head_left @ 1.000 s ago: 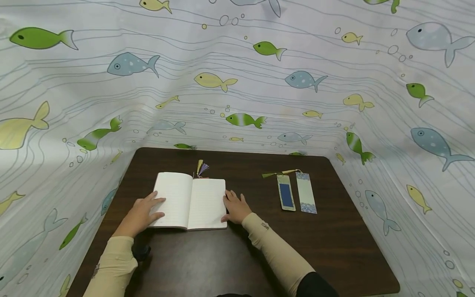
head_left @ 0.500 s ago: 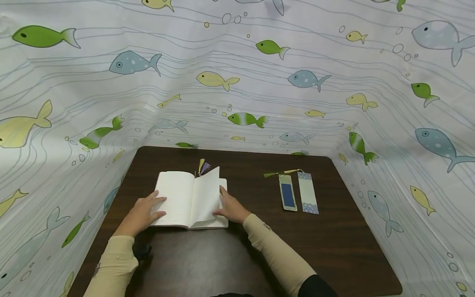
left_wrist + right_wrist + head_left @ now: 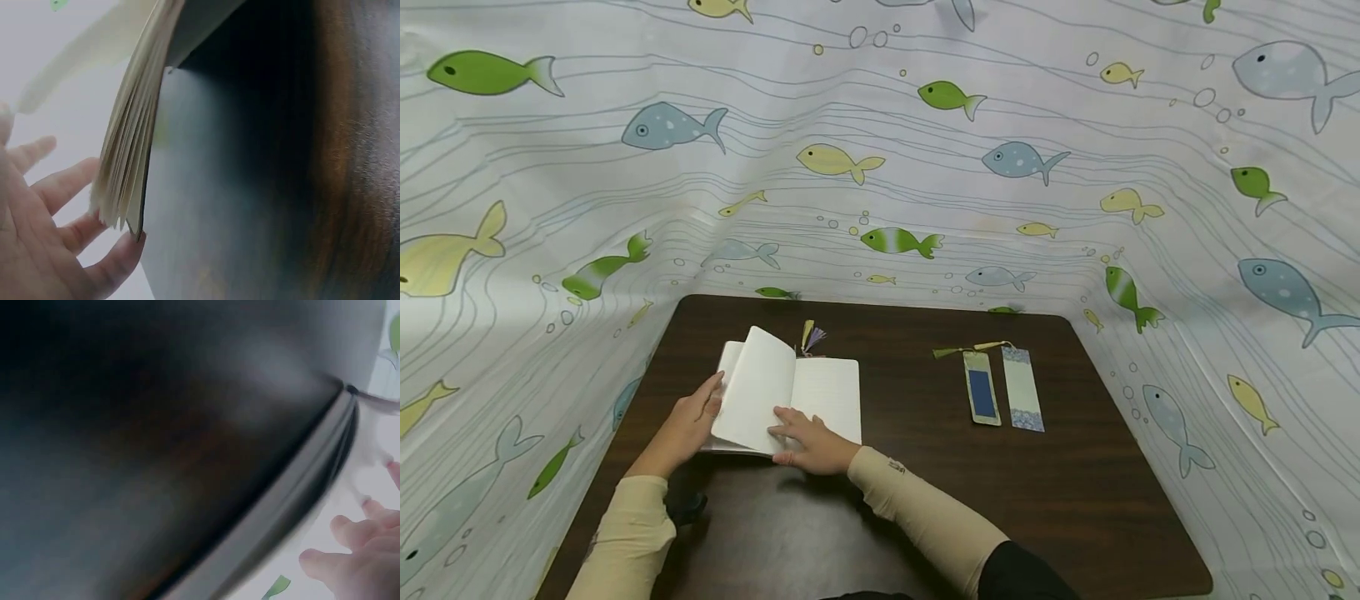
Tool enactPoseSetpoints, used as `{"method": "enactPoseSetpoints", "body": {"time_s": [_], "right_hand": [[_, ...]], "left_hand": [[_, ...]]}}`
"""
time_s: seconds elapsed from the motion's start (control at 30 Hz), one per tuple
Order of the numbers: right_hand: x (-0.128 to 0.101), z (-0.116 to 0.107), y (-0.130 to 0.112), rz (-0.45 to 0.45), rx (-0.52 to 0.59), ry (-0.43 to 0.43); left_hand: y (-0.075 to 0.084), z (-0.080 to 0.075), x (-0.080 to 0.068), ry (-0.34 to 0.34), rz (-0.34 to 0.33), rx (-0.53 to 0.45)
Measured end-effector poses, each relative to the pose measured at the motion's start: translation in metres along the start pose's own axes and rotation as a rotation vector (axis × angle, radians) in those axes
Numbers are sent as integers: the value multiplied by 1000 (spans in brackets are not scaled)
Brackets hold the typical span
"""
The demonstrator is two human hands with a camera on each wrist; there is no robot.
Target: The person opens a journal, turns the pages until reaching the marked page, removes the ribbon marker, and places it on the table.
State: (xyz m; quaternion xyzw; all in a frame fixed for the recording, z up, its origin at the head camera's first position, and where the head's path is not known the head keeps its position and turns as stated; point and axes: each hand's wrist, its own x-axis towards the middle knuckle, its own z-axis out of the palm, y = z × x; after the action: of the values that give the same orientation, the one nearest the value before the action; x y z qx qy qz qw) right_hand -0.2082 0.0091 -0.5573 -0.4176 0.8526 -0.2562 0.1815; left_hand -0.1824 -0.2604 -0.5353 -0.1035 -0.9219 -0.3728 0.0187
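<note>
An open notebook (image 3: 827, 387) lies on the table's left half, with one page (image 3: 756, 387) raised over its left side. My left hand (image 3: 683, 425) is at the left edge. In the left wrist view its spread fingers touch the fanned page edges (image 3: 128, 144), and one fingertip meets the cover corner. Near the spine, at the lower part of the raised page, my right hand (image 3: 814, 442) lies with fingers extended to the left. In the right wrist view the right hand (image 3: 365, 550) shows loosely bent fingers with nothing pinched between them.
Yellow and purple tassels (image 3: 812, 336) stick out beyond the notebook's top edge. To the right lie a blue-centred bookmark (image 3: 982, 392) and a pale one (image 3: 1022, 387), both tasselled. A fish-patterned sheet (image 3: 880, 200) surrounds the dark brown table (image 3: 925, 533).
A page has gone from the right side over to the left. My right hand let go of it and moved left to the spine; my left hand shifted slightly at the left edge.
</note>
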Motion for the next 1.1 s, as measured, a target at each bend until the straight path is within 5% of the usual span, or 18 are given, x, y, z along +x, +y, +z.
{"method": "enactPoseSetpoints", "body": {"time_s": [0.1, 0.4, 0.73, 0.87, 1.1], "right_hand": [[2, 5, -2, 28, -48, -17], [-5, -3, 6, 54, -45, -27], [-34, -28, 52, 392, -280, 32], [-45, -37, 54, 400, -298, 22], [-44, -33, 53, 385, -482, 94]], "left_hand": [[1, -2, 2, 4, 25, -19], [-2, 3, -6, -100, 30, 208], [-5, 5, -7, -106, -5, 173], [-7, 7, -7, -93, 4, 177], [-7, 8, -7, -80, 34, 182]]}}
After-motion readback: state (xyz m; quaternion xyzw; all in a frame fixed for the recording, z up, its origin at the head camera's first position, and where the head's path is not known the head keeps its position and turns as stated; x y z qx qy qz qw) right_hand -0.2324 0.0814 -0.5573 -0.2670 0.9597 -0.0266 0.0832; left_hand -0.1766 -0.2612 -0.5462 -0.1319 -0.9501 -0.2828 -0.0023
